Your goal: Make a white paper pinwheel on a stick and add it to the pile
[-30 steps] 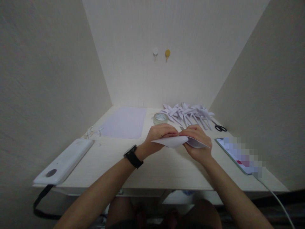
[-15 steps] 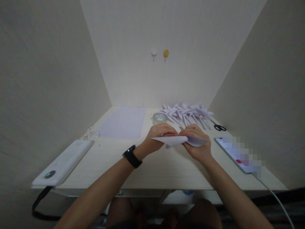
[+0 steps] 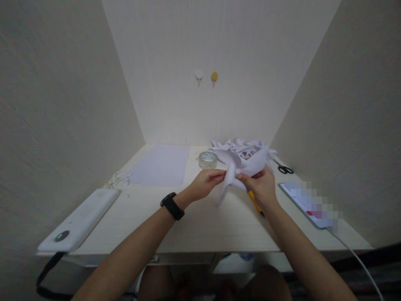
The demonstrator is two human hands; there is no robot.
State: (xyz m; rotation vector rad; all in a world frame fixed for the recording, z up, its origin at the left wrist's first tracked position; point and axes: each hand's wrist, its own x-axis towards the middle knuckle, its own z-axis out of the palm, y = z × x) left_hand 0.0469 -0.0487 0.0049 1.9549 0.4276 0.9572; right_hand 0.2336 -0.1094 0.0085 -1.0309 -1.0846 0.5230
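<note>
1. Paper has changed shape since half a second ago: then your hands held a flat, folded sheet level above the desk; now the folded paper [image 3: 242, 167] stands up between them, with curved flaps spread upward and one point hanging down toward the desk [image 3: 194, 217].
2. Your left hand [image 3: 205, 184] has closed its fingertips on the left side of the paper, at its middle; a black watch [image 3: 172, 205] sits on that wrist.
3. Your right hand [image 3: 262, 188] pinches the paper from the right, fingers shut on it. A yellow pencil-like stick [image 3: 254, 202] now shows under this hand, which was not visible before; you cannot tell whether the hand holds it or it lies on the desk.
4. The paper sits between the two grips, above the desk, just in front of the tape roll [image 3: 207, 159] and the pile of folded paper pieces [image 3: 241, 146].
5. Farther off lie a flat sheet [image 3: 161, 165], scissors [image 3: 284, 169], a phone [image 3: 308, 202] on the right and a white device [image 3: 78, 219] on the left.
</note>
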